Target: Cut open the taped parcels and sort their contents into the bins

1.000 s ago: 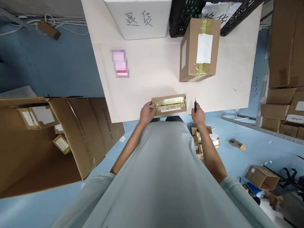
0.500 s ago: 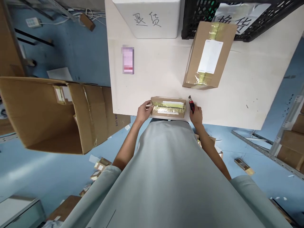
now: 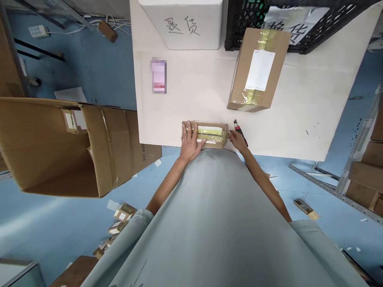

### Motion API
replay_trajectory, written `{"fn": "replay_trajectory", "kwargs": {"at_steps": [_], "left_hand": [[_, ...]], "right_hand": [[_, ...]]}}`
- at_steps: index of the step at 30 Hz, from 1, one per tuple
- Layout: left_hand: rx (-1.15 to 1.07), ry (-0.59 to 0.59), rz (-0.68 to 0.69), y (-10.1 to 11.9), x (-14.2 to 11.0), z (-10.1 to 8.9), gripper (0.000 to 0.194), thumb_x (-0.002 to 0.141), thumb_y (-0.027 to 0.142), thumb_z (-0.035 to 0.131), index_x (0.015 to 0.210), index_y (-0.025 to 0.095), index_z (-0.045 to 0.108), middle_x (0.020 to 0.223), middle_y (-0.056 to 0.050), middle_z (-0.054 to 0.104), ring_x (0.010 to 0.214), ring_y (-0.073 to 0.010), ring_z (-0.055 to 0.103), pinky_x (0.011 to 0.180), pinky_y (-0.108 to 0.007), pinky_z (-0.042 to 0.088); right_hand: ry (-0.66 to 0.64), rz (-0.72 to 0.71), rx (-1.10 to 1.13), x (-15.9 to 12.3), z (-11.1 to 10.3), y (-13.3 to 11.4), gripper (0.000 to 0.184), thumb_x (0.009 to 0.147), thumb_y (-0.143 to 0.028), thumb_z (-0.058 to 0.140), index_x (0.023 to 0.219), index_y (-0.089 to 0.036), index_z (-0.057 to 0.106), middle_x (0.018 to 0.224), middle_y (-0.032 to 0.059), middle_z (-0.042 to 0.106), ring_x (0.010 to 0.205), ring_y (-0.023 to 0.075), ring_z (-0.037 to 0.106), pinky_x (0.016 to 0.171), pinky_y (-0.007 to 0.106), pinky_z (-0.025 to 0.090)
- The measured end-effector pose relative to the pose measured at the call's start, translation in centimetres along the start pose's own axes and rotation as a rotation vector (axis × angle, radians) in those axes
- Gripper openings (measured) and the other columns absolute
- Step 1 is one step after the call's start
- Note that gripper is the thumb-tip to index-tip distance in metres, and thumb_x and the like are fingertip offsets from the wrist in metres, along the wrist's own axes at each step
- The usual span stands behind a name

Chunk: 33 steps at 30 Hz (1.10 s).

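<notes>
A small cardboard box (image 3: 211, 137), sealed with yellowish tape, lies at the table's front edge; a dark slit runs along the tape. My left hand (image 3: 189, 141) rests over the box's left part with fingers spread flat. At the box's right end, my right hand (image 3: 237, 140) has its fingertips pinched against the end edge; whether they grip tape or cardboard is too small to see. Just beyond that hand, a red and black utility knife (image 3: 237, 127) lies on the table, out of my grasp.
A larger taped carton (image 3: 260, 69) with a white label stands on the white table (image 3: 299, 107). Behind it are a black crate (image 3: 233, 30) and a white bin (image 3: 194, 26). A pink, pixelated item (image 3: 159, 77) lies left. A big open carton (image 3: 116, 143) stands beside the table.
My right hand has let go of the utility knife and taken the box's right end. My left hand has moved from the left end to lie flat on top.
</notes>
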<state>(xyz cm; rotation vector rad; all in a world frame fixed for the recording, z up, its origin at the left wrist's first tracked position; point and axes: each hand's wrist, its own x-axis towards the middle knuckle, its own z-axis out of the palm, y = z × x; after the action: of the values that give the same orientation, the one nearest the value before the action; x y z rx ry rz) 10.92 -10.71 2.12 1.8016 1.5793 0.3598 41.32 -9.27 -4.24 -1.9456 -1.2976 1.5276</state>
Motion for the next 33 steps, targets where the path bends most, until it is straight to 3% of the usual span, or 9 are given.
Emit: {"fn": "replay_trajectory", "kwargs": {"at_steps": [4, 7, 13, 19, 23, 28, 33], "left_hand": [[-0.088, 0.025, 0.066, -3.1, -0.8, -1.9, 0.101, 0.109, 0.085, 0.038, 0.186, 0.024, 0.012, 0.194, -0.015, -0.008, 0.178, -0.0406, -0.017, 0.143, -0.071, 0.006], [-0.158, 0.038, 0.101, -4.5, -1.1, -2.9, 0.101, 0.109, 0.085, 0.041, 0.186, 0.026, 0.012, 0.194, -0.015, -0.007, 0.179, -0.0381, -0.014, 0.144, -0.067, 0.006], [-0.226, 0.024, 0.104, -5.2, -2.0, -3.9, 0.103, 0.106, 0.088, 0.043, 0.185, 0.028, 0.018, 0.194, -0.015, -0.002, 0.180, -0.0374, -0.008, 0.144, -0.066, 0.011], [-0.229, 0.005, 0.128, -5.4, -2.8, -5.3, 0.100, 0.107, 0.086, 0.046, 0.184, 0.025, 0.026, 0.194, -0.017, 0.007, 0.180, -0.0396, 0.003, 0.143, -0.065, 0.020], [-0.242, 0.067, 0.110, -4.1, -3.6, -6.9, 0.090, 0.110, 0.082, 0.042, 0.180, 0.026, 0.037, 0.191, -0.016, 0.023, 0.179, -0.0357, 0.019, 0.144, -0.060, 0.024], [-0.281, 0.189, 0.122, 0.1, -4.8, -8.8, 0.069, 0.120, 0.065, 0.027, 0.176, 0.030, 0.046, 0.181, -0.012, 0.047, 0.171, -0.0285, 0.042, 0.142, -0.053, 0.033], [-0.214, 0.206, 0.135, 2.5, -4.1, -9.4, 0.066, 0.117, 0.064, 0.043, 0.174, 0.029, 0.049, 0.183, -0.014, 0.042, 0.172, -0.0336, 0.039, 0.140, -0.056, 0.038]], "right_hand": [[-0.043, 0.068, 0.274, -1.5, 1.5, -2.4, 0.057, 0.101, -0.065, 0.062, 0.134, -0.021, 0.077, 0.126, 0.0121, 0.083, 0.110, 0.0274, 0.079, 0.106, 0.050, 0.066], [-0.032, 0.015, 0.279, -3.0, 2.1, -4.3, 0.058, 0.099, -0.069, 0.061, 0.126, -0.022, 0.080, 0.118, 0.0101, 0.083, 0.107, 0.0277, 0.078, 0.105, 0.051, 0.066], [0.051, 0.027, 0.202, -5.5, 3.5, -6.3, 0.063, 0.098, -0.075, 0.056, 0.125, -0.023, 0.078, 0.113, 0.0090, 0.080, 0.108, 0.0271, 0.075, 0.099, 0.046, 0.067], [0.117, 0.038, 0.239, -7.7, 5.1, -7.0, 0.056, 0.099, -0.070, 0.054, 0.120, -0.022, 0.074, 0.116, 0.0085, 0.079, 0.104, 0.0246, 0.074, 0.100, 0.045, 0.067], [0.096, 0.011, 0.222, -8.7, 5.5, -8.1, 0.058, 0.099, -0.076, 0.054, 0.115, -0.023, 0.071, 0.112, 0.0084, 0.078, 0.102, 0.0240, 0.075, 0.098, 0.045, 0.068], [0.018, -0.057, 0.279, -8.7, 6.6, -10.1, 0.060, 0.095, -0.082, 0.061, 0.114, -0.025, 0.069, 0.113, 0.0078, 0.078, 0.102, 0.0248, 0.077, 0.094, 0.045, 0.070], [0.009, -0.128, 0.302, -8.3, 8.5, -11.9, 0.060, 0.095, -0.082, 0.061, 0.111, -0.025, 0.069, 0.117, 0.0091, 0.079, 0.104, 0.0259, 0.077, 0.094, 0.045, 0.071]]}}
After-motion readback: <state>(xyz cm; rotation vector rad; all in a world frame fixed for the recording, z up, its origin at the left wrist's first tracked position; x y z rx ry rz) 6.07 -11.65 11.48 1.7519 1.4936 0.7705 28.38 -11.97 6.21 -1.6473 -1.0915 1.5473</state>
